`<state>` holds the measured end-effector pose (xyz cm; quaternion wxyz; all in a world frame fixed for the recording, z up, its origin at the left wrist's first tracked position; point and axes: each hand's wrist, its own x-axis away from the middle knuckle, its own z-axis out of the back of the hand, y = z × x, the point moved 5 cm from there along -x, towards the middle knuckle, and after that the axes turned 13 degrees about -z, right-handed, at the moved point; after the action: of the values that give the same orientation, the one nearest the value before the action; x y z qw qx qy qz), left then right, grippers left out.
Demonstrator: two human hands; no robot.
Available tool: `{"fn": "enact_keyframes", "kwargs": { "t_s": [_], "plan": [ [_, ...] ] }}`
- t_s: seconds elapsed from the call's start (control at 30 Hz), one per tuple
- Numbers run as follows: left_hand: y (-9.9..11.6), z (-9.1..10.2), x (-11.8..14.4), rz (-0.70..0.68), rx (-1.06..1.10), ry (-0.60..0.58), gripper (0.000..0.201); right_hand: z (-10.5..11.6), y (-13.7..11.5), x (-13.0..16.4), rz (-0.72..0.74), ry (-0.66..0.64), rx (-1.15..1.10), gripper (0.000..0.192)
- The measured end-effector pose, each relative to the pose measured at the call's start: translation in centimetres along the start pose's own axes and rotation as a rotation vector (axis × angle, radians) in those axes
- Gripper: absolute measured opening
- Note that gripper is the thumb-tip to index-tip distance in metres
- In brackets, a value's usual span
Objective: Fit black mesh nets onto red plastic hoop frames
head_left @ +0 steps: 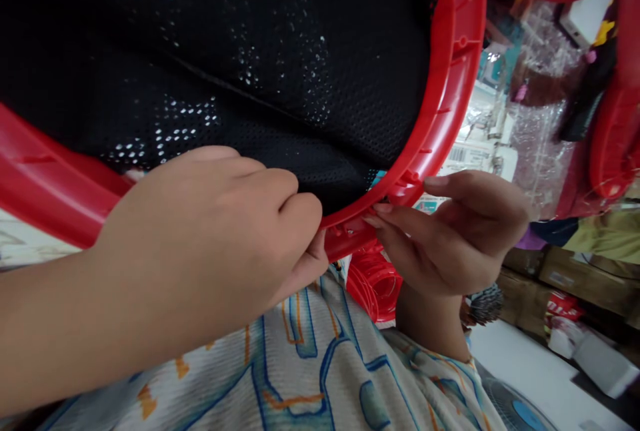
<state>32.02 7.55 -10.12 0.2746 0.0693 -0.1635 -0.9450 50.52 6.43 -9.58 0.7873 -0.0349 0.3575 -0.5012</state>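
Red hoop [453,77] with black mesh [260,51] stretched across it, held close above my view and filling the upper left of the frame. The rim curves down from the upper right to a low point at centre, then runs off to the left edge.

My left hand [210,237] is clenched at that low point, knuckles against the mesh and thumb pressed to the underside of the rim; its grip pinches the mesh edge against the hoop. My right hand [450,234] sits just to the right, on the outer side of the rim, its fingertips [383,207] touching the small moulded tabs there. Its grip is half curled, a light pinch on the rim rather than a full clasp. The two hands are near each other, with a short piece of rim between them.

Below the hands lies a patterned cloth [310,364] in white, blue and orange. A stack of further red hoops [375,284] shows beneath the rim, between the wrists.

Behind the right hand, a white label with a barcode [463,154] is visible; its print is too blurred to read. Clear plastic bags [543,104] and cardboard boxes [575,271] stand further right.
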Motion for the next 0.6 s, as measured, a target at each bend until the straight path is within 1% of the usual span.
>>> {"fn": "enact_keyframes", "kwargs": {
  "t_s": [0.13, 0.27, 0.4, 0.47, 0.6],
  "plan": [
    [0.13, -0.04, 0.00, -0.005, -0.028, 0.014, 0.060, -0.07, 0.18, 0.08, 0.023, 0.027, -0.022, 0.008],
    [0.05, -0.19, 0.10, 0.014, -0.029, 0.022, 0.061, -0.26, 0.16, 0.04, 0.032, -0.016, -0.001, 0.004],
    [-0.04, -0.42, 0.29, 0.031, -0.032, 0.003, 0.058, -0.31, 0.20, -0.04, -0.053, -0.083, 0.003, 0.010],
    [-0.04, -0.40, 0.36, 0.036, -0.034, 0.007, 0.058, -0.35, 0.19, -0.02, -0.090, -0.105, -0.008, 0.010],
    [-0.06, -0.38, 0.26, 0.040, -0.048, 0.004, 0.062, -0.50, 0.09, 0.15, -0.172, -0.117, -0.053, 0.010]
  ]
}}
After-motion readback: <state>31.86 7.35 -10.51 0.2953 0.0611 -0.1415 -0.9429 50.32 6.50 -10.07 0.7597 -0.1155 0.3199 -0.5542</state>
